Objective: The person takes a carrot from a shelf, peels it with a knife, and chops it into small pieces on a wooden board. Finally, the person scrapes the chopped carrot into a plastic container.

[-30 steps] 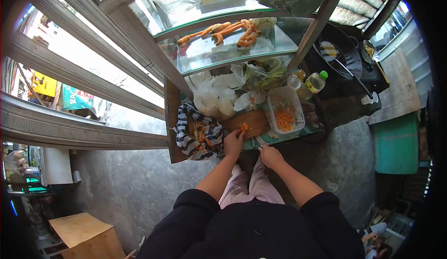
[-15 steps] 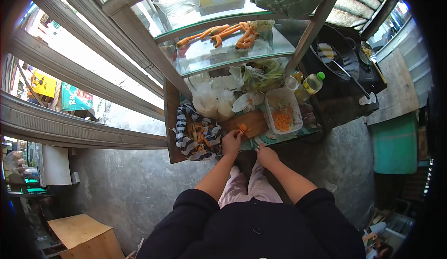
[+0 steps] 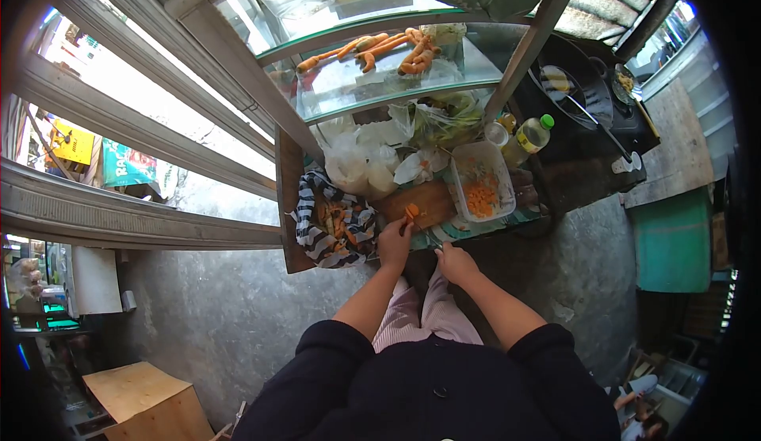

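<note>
In the head view, the left hand [image 3: 394, 243] is working at the near edge of a wooden cutting board [image 3: 434, 202], its fingertips pressing together and pinching a carrot piece [image 3: 411, 210]. That piece is sitting on the board just beyond the fingertips, on the far side of them from the body, and the left hand is plainly the nearer of the two. Its long axis is probably running away from the body, though it's showing too small from here to be sure.

Over to the right hand [image 3: 456, 263]: its fingers are curling closed around the handle of a knife [image 3: 432, 239], and the blade is slanting away and leftward, pointing towards the board's near edge. The carrot piece is lying beyond the right hand and off to its left.

Just right of the board, a clear plastic tub [image 3: 512, 197] is holding diced carrot [image 3: 481, 200]; on the left, a striped bag [image 3: 307, 236] is lying open around orange peelings [image 3: 338, 223]. Whole carrots [image 3: 418, 62] are resting up on the glass shelf [image 3: 361, 108].
</note>
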